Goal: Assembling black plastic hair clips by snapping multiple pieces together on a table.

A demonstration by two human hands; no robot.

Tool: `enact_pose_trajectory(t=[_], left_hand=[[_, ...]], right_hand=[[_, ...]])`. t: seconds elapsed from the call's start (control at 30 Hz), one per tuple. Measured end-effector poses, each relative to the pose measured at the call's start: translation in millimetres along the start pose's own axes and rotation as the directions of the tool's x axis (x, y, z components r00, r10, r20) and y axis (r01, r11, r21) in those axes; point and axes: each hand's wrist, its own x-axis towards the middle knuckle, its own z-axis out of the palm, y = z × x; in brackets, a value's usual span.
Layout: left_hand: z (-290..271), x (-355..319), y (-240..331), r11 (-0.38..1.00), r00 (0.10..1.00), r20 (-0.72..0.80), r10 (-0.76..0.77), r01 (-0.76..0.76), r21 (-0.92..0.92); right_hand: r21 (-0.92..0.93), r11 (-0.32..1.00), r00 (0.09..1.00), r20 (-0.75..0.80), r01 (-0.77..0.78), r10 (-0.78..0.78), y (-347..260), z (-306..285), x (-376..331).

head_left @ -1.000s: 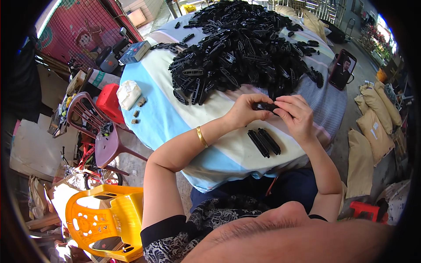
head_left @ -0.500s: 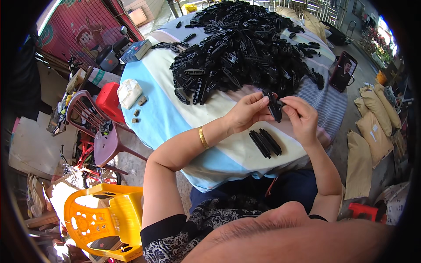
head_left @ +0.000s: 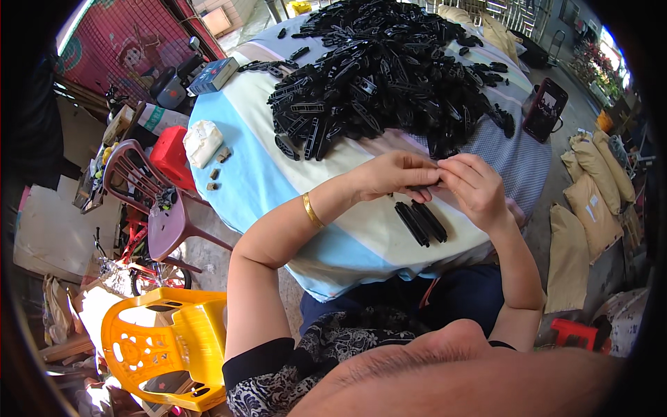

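Left hand (head_left: 399,172): fingers closed on a black piece (head_left: 418,187)
Right hand (head_left: 478,186): fingertips pinched, grip unclear
Box (head_left: 214,76): print unreadably small
Black bars (head_left: 413,225): between hands and table edge (head_left: 392,270)

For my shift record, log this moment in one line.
left hand: holding black part, mostly hidden; right hand: close beside left, grip unclear; two black strips: on striped tablecloth; black parts pile: beyond hands

Around the cloth-covered worktop (head_left: 236,187)

A yellow chair (head_left: 200,340) and a purple chair (head_left: 167,233) stand left. A blue box (head_left: 213,76) and a phone (head_left: 546,111) sit near opposite edges. Tan sacks (head_left: 595,215) lie on the floor (head_left: 560,170) at right.
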Motion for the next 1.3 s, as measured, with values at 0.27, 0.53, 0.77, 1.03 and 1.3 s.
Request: enact_pose_trajectory(t=[0.27, 0.53, 0.77, 1.03, 1.3], left_hand=[[8, -8, 9, 0.751, 0.964, 0.011, 0.264, -0.213, 0.625], [16, -6, -6, 0.415, 0.845, 0.109, 0.524, -0.365, 0.833], [24, -5, -20, 0.296, 0.873, 0.370, 0.317, -0.462, 0.836], [12, 9, -26, 0.943, 0.966, -0.107, 0.238, -0.203, 0.265], [7, 9, -28, 0.965, 0.954, -0.257, 0.155, -0.202, -0.165]], right_hand=[[0.366, 0.781, 0.854, 0.086, -0.506, 0.513, -7, 4, -2], [0.357, 0.608, 0.701, 0.453, -0.709, 0.552, 11, -2, -15], [-0.094, 0.748, 0.681, 0.352, -0.657, 0.642, 55, -34, -37], [0.206, 0.594, 0.628, 0.268, -0.778, 0.730, 28, -21, -20], [0.042, 0.734, 0.706, 0.316, -0.678, 0.634, 12, -17, -5]])
